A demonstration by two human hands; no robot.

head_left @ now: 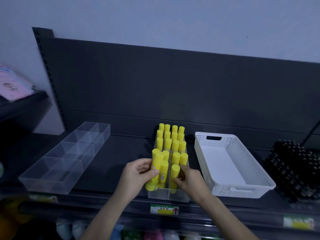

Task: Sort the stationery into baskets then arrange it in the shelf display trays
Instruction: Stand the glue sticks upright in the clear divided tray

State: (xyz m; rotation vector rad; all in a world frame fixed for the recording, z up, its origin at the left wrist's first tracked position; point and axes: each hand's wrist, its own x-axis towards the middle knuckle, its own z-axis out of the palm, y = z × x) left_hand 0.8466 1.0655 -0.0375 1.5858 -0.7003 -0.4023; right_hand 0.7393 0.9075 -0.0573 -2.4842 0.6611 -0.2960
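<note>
Dark metal makes the big shelf (121, 161) and its back board (173, 84), under a plain pale wall (155, 18) in dim light. On it the white basket (242, 191) sits bare just beside the clear tray (166, 194), likely because its yellow glue sticks (173, 141) now stand in the tray in neat rows (an empty tray (69, 153) waits well to the left). The left hand (136, 172) wraps round the tipped front left stick (155, 168), I think to slot it in straight, while the right hand (188, 177) pinches the front right stick (174, 170) to steady that row.

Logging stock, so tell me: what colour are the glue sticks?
Yellow, caps included: the glue sticks show best in the head view.
</note>
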